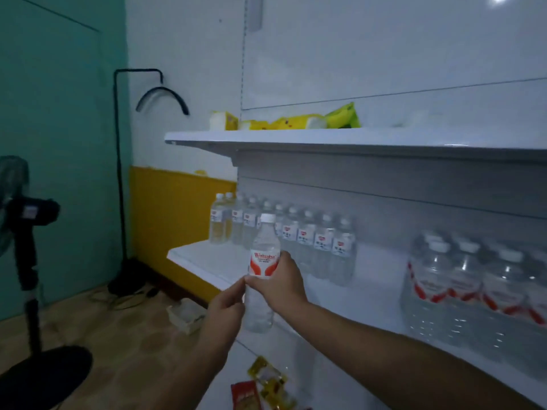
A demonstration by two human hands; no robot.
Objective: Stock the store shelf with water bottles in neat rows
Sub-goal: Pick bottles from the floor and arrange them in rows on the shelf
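Observation:
A clear water bottle [264, 261] with a white cap and a red-and-white label stands upright in front of the middle shelf [204, 258]. My right hand [281, 284] grips its middle from the right side. My left hand [226, 306] pinches the bottle's lower part from the left. On the shelf behind, a row of several small labelled bottles [299, 235] runs along the back wall. A shrink-wrapped pack of larger bottles [473, 288] sits on the shelf at the right.
The upper shelf [296, 137] carries yellow and green packets [299, 121]. Snack packets [266, 383] lie on a lower shelf. On the floor at left stand a pedestal fan [26, 232], a black lamp stand [120, 173] and a small box [186, 315].

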